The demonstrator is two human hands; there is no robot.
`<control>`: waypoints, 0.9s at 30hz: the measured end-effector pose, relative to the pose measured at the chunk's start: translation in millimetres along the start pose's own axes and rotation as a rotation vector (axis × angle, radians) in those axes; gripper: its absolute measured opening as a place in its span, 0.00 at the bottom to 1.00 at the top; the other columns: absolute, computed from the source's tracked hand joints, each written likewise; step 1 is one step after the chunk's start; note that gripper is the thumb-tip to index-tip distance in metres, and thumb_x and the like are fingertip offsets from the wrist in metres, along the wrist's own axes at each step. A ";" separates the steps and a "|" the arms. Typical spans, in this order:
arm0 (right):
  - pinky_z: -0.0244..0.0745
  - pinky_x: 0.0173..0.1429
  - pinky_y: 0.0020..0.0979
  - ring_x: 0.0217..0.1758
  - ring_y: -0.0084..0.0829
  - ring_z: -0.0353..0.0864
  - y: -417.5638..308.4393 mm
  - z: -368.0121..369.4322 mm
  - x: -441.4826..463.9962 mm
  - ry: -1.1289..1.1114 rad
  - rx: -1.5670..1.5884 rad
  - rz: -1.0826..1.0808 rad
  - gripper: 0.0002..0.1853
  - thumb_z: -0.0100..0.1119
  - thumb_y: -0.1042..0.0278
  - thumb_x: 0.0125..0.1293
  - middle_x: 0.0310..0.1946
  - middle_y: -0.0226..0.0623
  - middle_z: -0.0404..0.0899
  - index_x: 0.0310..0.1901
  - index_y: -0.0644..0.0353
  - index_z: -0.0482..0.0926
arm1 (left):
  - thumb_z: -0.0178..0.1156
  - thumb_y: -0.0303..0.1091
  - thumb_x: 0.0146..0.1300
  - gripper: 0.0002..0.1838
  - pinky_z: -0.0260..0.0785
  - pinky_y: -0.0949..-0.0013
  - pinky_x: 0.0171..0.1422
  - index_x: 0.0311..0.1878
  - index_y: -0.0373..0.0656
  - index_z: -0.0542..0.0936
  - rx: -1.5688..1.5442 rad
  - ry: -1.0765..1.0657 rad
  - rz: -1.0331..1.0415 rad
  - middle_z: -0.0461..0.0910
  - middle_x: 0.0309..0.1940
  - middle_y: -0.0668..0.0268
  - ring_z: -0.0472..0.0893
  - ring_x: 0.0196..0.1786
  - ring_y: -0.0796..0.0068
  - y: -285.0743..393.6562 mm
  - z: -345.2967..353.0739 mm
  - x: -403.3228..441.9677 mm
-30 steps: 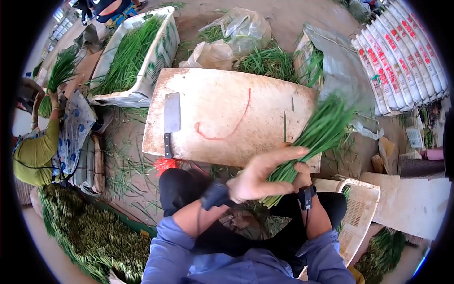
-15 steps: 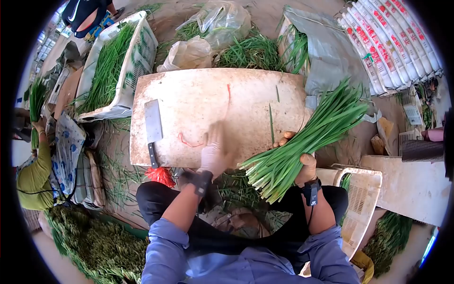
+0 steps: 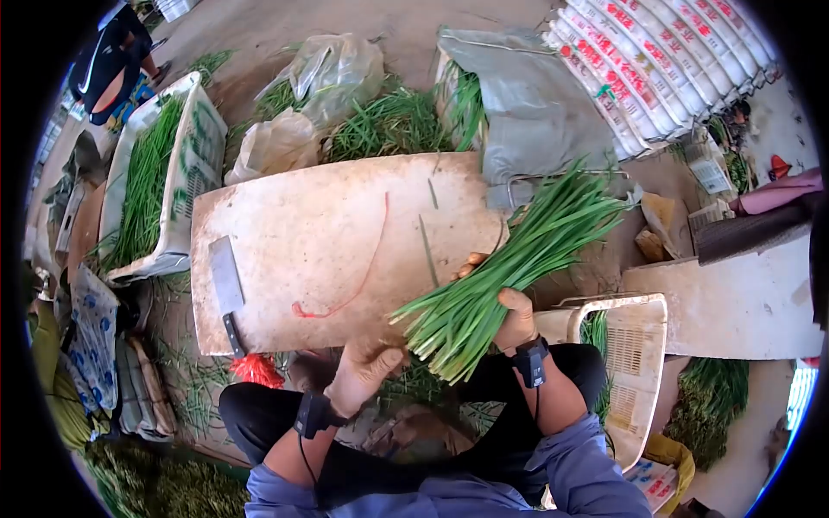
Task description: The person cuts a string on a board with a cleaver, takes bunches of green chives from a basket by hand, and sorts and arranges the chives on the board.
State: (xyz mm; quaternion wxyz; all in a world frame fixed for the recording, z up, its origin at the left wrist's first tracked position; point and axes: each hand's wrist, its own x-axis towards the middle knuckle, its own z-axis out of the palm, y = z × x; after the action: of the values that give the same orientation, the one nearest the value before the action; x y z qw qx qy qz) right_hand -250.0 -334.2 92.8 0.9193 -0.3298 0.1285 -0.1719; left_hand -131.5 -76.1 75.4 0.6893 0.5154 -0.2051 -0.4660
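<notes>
My right hand is wrapped round a thick bunch of garlic chives, thumb on the near side and fingertips showing past the far side. The bunch slants over the right end of a worn pale board, leaf tips up and right, pale stem ends down and left. My left hand is at the board's near edge, just left of the stem ends, thumb apart and nothing seen in it. A thin red tie lies curved on the board. Left of it rests a cleaver.
A bundle of red ties hangs by the cleaver's handle. White crates of chives stand left, and another crate stands right. Plastic bags and loose chives lie behind the board. A person is at the upper left.
My left hand has come back from over the board to beside the stem ends, uncovering the red tie. The bunch stays in my right hand. The whole view has shifted.
</notes>
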 end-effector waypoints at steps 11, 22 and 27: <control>0.74 0.77 0.50 0.69 0.45 0.80 2.1 0.3 -0.9 0.061 0.086 -0.018 0.41 0.77 0.55 0.60 0.61 0.43 0.83 0.72 0.64 0.73 | 0.57 0.29 0.73 0.13 0.75 0.63 0.43 0.29 0.41 0.80 -0.258 0.459 0.079 0.80 0.22 0.59 0.81 0.29 0.66 9.4 -19.0 4.0; 0.76 0.75 0.50 0.68 0.46 0.80 10.9 25.3 0.4 0.099 0.028 0.075 0.43 0.80 0.51 0.54 0.56 0.38 0.84 0.70 0.61 0.76 | 0.65 0.21 0.77 0.07 0.77 0.72 0.50 0.54 0.34 0.86 0.434 0.327 0.424 0.87 0.40 0.68 0.83 0.42 0.80 13.8 -7.5 7.2; 0.76 0.75 0.50 0.67 0.45 0.80 8.5 30.1 -2.5 0.095 0.016 0.074 0.43 0.80 0.52 0.54 0.56 0.38 0.84 0.70 0.61 0.76 | 0.67 0.23 0.74 0.01 0.76 0.67 0.41 0.45 0.36 0.86 0.397 0.362 0.263 0.86 0.32 0.62 0.84 0.34 0.72 17.5 -5.7 5.4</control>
State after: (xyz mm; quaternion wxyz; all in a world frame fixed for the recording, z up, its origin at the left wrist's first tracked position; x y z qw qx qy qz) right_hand -239.8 -310.1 110.2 0.9205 -0.3089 0.1829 -0.1543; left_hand -117.0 -77.1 87.9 0.6548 0.6839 -0.2310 -0.2240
